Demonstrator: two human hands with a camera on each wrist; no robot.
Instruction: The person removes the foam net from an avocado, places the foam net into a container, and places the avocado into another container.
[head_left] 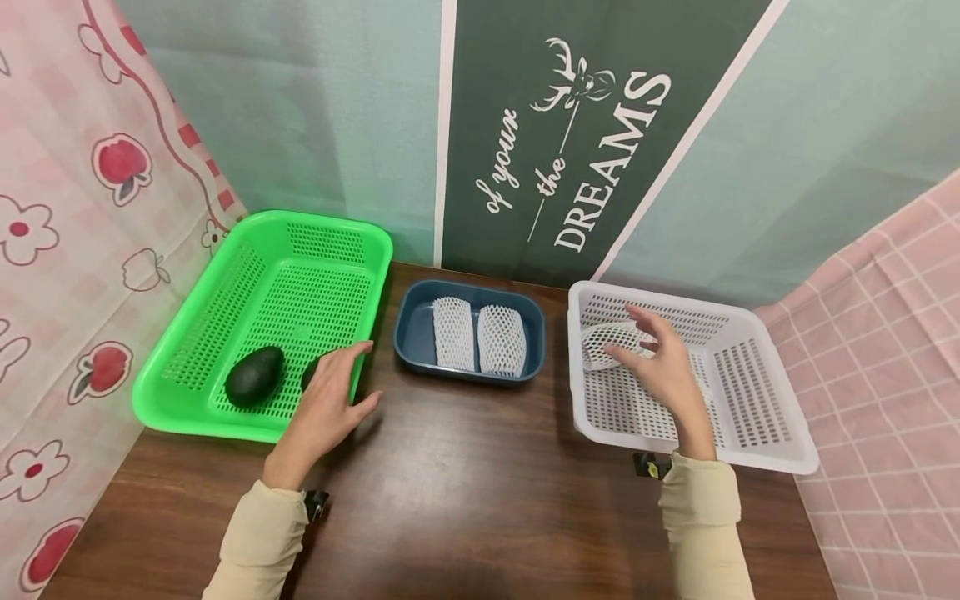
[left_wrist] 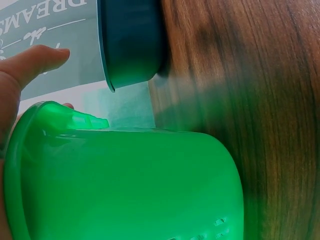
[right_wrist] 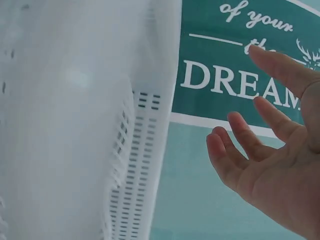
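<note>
Left hand (head_left: 327,400), fingers released, is over the right edge of the green basket (head_left: 210,429); avocados (head_left: 255,377) lie inside. Right hand (head_left: 665,367), fingers released, is above a foam net (head_left: 597,346), back left corner, white basket (head_left: 783,383).

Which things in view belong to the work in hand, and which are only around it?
Likely part of the work:
avocados
green basket
white nets
blue box
white basket

Only around it:
table
lettered cloth
apple-print cloth
pink checked cloth
</note>
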